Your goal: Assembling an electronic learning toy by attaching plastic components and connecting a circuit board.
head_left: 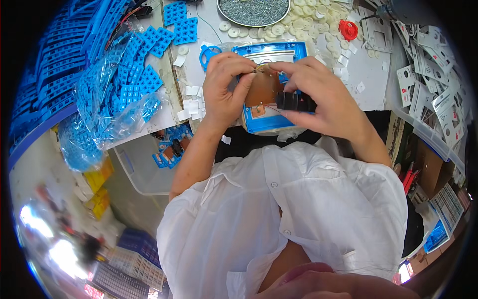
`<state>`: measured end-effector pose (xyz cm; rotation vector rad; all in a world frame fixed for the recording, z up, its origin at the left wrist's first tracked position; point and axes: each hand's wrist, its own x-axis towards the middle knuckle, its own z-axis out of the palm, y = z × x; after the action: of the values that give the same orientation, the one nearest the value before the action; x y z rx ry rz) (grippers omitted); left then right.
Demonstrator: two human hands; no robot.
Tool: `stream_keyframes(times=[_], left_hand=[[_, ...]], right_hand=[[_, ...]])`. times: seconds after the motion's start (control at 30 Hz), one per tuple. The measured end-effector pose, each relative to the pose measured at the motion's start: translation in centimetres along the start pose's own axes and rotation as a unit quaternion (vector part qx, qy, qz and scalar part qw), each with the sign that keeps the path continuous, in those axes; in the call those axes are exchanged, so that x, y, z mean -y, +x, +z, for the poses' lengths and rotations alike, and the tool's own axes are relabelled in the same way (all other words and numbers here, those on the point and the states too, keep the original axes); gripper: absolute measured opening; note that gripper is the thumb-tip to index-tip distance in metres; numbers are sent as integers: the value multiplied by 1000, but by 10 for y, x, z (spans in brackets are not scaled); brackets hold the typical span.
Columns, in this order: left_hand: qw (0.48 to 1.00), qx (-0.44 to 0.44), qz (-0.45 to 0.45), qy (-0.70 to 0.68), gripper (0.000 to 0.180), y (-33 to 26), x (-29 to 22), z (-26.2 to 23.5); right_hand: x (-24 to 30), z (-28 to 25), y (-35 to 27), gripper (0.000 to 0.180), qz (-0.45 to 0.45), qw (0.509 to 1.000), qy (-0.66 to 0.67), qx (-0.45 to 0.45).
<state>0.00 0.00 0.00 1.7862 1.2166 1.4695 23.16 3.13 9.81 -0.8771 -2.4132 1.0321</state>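
Your left hand (226, 87): grip pinched together at upper edge of brown board (262, 88), contents unclear. Your right hand (326, 94): grip around black block (294, 101). Board lies over blue casing (274, 121) on desk (366, 94).

Head-worn fisheye, close above, facing downward

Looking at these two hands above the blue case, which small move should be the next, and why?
Probably, the left hand should settle the thin wires at the far edge of the brown board before the black block is put down. It seems to pinch them there, the right hand holds the block, and the board lies over the blue case.
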Motion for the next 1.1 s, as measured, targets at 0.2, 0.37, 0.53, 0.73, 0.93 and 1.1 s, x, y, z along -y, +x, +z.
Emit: stream_keyframes(times=[0.2, 0.37, 0.53, 0.73, 0.93, 1.1], left_hand=[[1000, 10, 5, 1, 18, 4, 0, 0], [999, 29, 16, -1, 18, 5, 0, -5], [1000, 8, -3, -1, 18, 1, -2, -4], [993, -48, -80, -66, 16, 1, 2, 4], [991, 128, -46, 13, 14, 17, -12, 3], [985, 168, -12, 47, 15, 14, -6, -3]], right_hand=[[-4, 10, 3, 29, -31, 999, 27, -29], [-7, 3, 6, 30, -43, 997, 26, -50], [-10, -14, 2, 32, 3, 999, -19, -35], [8, 19, -8, 38, -29, 997, -63, 21], [16, 49, -8, 47, -35, 995, -66, 70], [17, 27, -9, 46, -97, 991, -54, 79]])
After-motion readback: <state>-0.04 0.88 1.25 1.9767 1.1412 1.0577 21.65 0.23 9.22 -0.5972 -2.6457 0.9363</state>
